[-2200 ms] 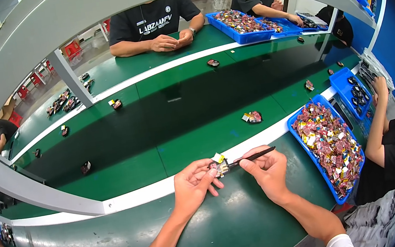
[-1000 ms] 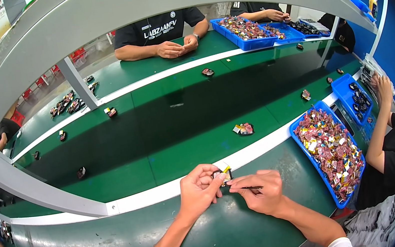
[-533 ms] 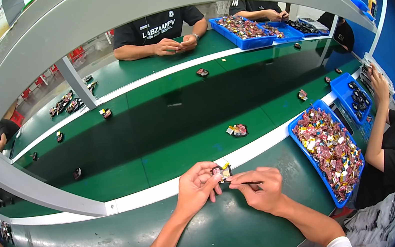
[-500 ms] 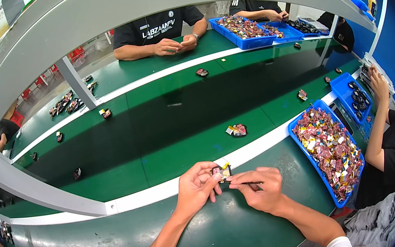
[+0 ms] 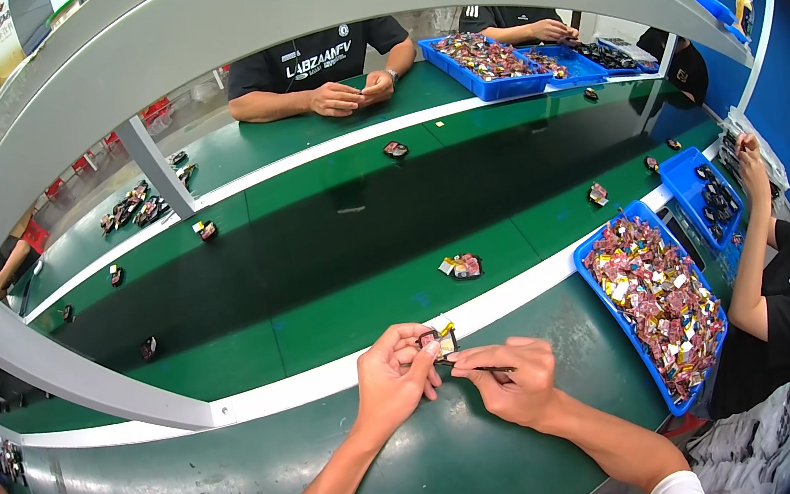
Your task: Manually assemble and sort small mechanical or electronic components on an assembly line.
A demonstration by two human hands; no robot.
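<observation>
My left hand [image 5: 391, 377] pinches a small electronic assembly [image 5: 437, 341] by its left side. The assembly has a black casing, a pinkish circuit board and a yellow-and-white piece sticking up at its top. In my right hand [image 5: 516, 377] is a thin dark stick-like tool [image 5: 486, 369], held like a pen. Its tip meets the lower right of the casing; whether it is tweezers or a pick cannot be made out. Both hands are above the near edge of the green bench [image 5: 246, 480].
A green conveyor belt [image 5: 346, 330] carries scattered assemblies, one of them [image 5: 461, 266] just beyond my hands. On my right are a blue tray [image 5: 583, 273] heaped with circuit boards and a blue bin [image 5: 680, 192] of black parts. A grey frame [image 5: 280, 0] arches overhead. Co-workers sit opposite and at right.
The assemblies on the belt have shifted slightly left. My right hand and its tool have moved a little left. The yellow-and-white piece stands a bit higher on the casing.
</observation>
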